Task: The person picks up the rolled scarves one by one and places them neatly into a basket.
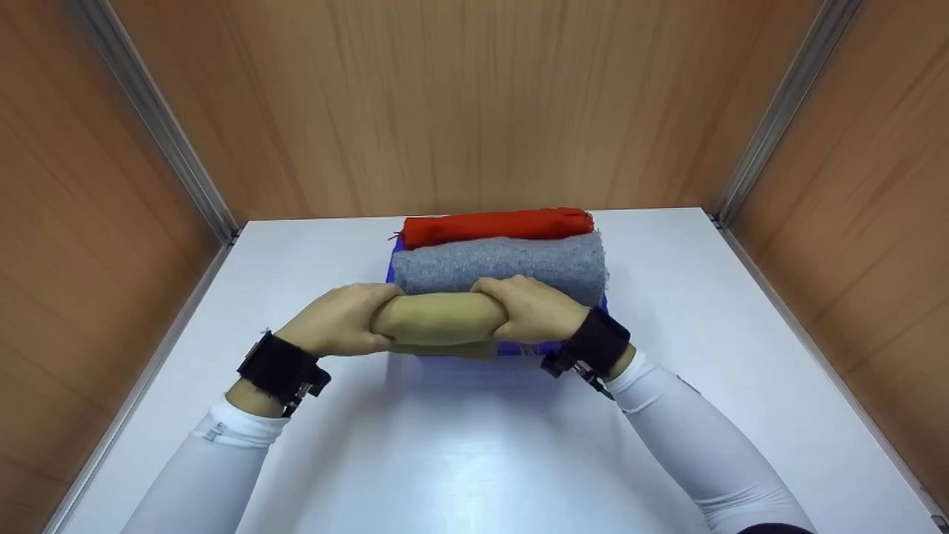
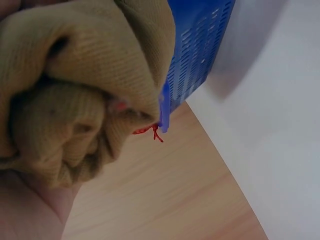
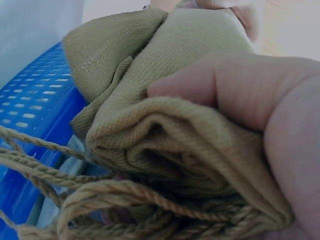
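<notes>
A rolled tan scarf (image 1: pixel 439 319) is held between both hands over the front of a blue basket (image 1: pixel 510 348). My left hand (image 1: pixel 342 320) grips its left end and my right hand (image 1: pixel 535 308) grips its right end. A loose flap hangs below the roll. In the right wrist view, twisted fringe cords (image 3: pixel 135 195) trail from the scarf's end, and the thumb (image 3: pixel 185 90) presses on the roll. Behind it, a rolled grey cloth (image 1: pixel 504 261) and a rolled red cloth (image 1: pixel 497 226) lie in the basket. The hands and scarf hide much of the basket.
The basket stands on a white tabletop (image 1: pixel 460 460), towards its back edge. Wooden panels (image 1: pixel 474 111) rise at the back and on both sides, with metal posts (image 1: pixel 159 119) in the corners. A red thread end (image 2: pixel 157 134) sticks out past the basket's rim.
</notes>
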A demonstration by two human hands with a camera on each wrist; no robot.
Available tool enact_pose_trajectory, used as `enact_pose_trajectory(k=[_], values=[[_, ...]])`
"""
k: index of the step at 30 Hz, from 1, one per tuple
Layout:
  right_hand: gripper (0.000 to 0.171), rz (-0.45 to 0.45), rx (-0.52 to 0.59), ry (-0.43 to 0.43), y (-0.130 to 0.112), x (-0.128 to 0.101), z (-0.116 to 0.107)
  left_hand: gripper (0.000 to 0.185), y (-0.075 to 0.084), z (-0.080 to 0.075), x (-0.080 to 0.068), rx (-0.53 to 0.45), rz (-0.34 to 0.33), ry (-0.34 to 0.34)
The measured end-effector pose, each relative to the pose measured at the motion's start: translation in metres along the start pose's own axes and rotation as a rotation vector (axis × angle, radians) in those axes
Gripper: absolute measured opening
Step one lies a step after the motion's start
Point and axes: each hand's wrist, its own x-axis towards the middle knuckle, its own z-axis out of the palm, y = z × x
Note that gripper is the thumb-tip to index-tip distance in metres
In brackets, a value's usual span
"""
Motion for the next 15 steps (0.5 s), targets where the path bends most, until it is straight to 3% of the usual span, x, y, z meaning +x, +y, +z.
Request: enact_pose_trajectory(k=[9, 15], values=[[0.049, 0.0, -0.012, 0.04, 0.01, -0.009, -0.002, 0.051, 0.008, 0.007, 0.007, 0.008, 0.042, 0.03], [0.049, 0.02, -0.007, 0.049, 0.016, -0.017, -0.006, 0.052, 0.016, 0.009, 0.013, 0.007, 0.061, 0.014]])
